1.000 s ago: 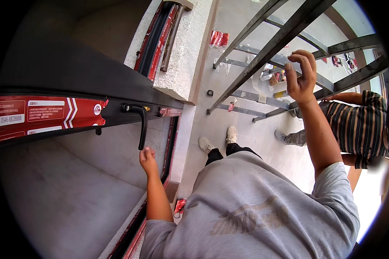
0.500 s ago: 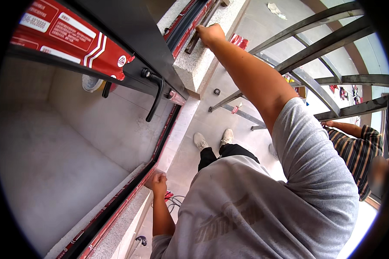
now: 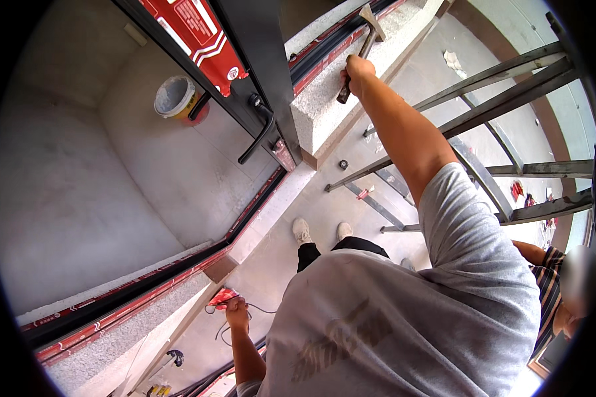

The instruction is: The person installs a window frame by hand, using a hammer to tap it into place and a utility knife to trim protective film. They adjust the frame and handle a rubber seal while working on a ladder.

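Note:
My right hand (image 3: pixel 360 74) is closed around the dark handle of a hammer (image 3: pixel 367 45), up beside the window or door frame (image 3: pixel 331 61). The worn metal head of the tool reaches over the frame's edge and the rough white wall end. My left hand (image 3: pixel 238 313) hangs low by the frame's near side, its fingers curled in. Anything inside those fingers is hidden. Just past them, a red wrapper (image 3: pixel 224 298) and a thin cable lie on the floor, overlapping the hand in view.
A dark door leaf (image 3: pixel 250 46) with a black lever handle (image 3: pixel 261 137) stands at upper left. Beyond it sits a bucket (image 3: pixel 176 98). Metal railing-like bars (image 3: pixel 483 99) cross the right side. A person in a striped shirt (image 3: pixel 547 274) is at far right. A tape roll (image 3: pixel 343 164) lies on the floor.
The view has shifted left and turned. My right hand still grips the hammer, whose head now shows. My left hand has dropped away from the frame.

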A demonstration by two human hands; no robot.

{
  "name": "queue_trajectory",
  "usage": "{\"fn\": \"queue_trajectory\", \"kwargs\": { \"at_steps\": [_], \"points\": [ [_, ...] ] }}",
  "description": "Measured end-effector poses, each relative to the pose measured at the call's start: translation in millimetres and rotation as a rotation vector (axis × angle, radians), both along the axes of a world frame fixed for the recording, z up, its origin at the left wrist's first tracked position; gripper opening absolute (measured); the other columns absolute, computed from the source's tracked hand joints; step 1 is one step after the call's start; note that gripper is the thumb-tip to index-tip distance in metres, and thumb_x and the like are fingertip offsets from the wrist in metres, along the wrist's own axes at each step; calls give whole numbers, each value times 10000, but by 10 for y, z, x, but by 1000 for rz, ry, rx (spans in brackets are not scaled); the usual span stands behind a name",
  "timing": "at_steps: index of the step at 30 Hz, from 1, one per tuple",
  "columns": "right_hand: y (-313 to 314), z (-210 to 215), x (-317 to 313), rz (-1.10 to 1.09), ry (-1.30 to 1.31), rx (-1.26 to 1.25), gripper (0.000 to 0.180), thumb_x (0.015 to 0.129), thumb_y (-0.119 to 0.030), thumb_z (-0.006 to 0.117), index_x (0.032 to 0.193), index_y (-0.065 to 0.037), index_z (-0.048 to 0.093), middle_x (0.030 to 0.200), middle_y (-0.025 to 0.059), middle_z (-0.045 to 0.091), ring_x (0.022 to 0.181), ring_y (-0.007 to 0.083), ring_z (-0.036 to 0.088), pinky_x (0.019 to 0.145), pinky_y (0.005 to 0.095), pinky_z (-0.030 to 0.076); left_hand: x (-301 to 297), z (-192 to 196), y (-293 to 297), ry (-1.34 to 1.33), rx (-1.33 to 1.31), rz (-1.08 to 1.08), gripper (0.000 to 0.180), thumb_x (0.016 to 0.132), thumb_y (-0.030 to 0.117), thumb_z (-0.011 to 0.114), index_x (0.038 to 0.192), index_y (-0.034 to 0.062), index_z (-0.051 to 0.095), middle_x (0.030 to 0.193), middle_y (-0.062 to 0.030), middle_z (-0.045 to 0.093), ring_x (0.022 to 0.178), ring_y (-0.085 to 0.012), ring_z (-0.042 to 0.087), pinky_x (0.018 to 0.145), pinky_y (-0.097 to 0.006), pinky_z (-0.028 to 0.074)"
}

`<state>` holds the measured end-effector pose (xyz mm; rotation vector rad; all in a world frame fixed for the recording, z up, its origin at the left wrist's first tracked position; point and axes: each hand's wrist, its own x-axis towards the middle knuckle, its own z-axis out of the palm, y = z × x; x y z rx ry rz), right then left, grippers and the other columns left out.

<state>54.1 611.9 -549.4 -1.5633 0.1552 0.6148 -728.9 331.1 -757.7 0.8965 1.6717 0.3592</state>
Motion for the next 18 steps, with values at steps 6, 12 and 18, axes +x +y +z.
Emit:
{"fn": "queue_trajectory", "kwargs": {
  "at_steps": [6,12,18],
  "points": [
    [-728,296,-594,13,-50,233,139,932,-73,655,990,-11,544,683,70,527,524,202,536,458,384,448,474,-76,-459,60,192,-119,129,938,136,701,964,11,716,824,-80,729,735,-162,691,709,-315,563],
    [-2199,28,-1238,484,-104,301,255,929,-199,784,877,-54,580,636,42,592,495,142,579,476,315,472,877,242,-324,28,323,-354,182,966,182,703,1000,5,718,830,-72,728,721,-161,688,681,-311,552],
    [-3284,-58,-1604,994,-517,-163,361,858,-386,815,1007,-67,739,865,184,731,798,341,704,755,441,549,1270,133,564,-26,463,-589,235,1012,166,672,1169,-9,683,860,-55,713,700,-121,638,628,-293,529]
  ]
}}
